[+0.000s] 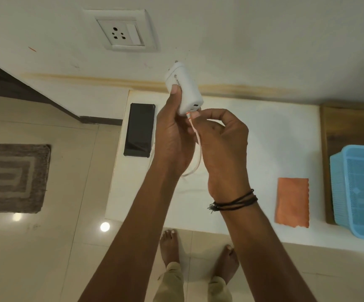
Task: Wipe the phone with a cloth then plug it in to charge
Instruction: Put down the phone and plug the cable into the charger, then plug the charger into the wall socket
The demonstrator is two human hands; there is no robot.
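Observation:
A black phone (139,130) lies flat at the left end of the white table (253,131). Above the table, my left hand (172,138) grips a white charger adapter (184,89), thumb on its side. My right hand (222,138) pinches the plug end of a white-and-orange cable (196,147) at the adapter's port end. The cable hangs down between my hands and trails toward the phone. An orange cloth (292,202) lies flat on the table to the right, apart from both hands.
A white wall socket with a switch (121,32) is on the wall above the phone. A blue plastic basket (359,190) sits on a wooden surface (346,125) at the right. A grey mat (13,177) lies on the tiled floor left.

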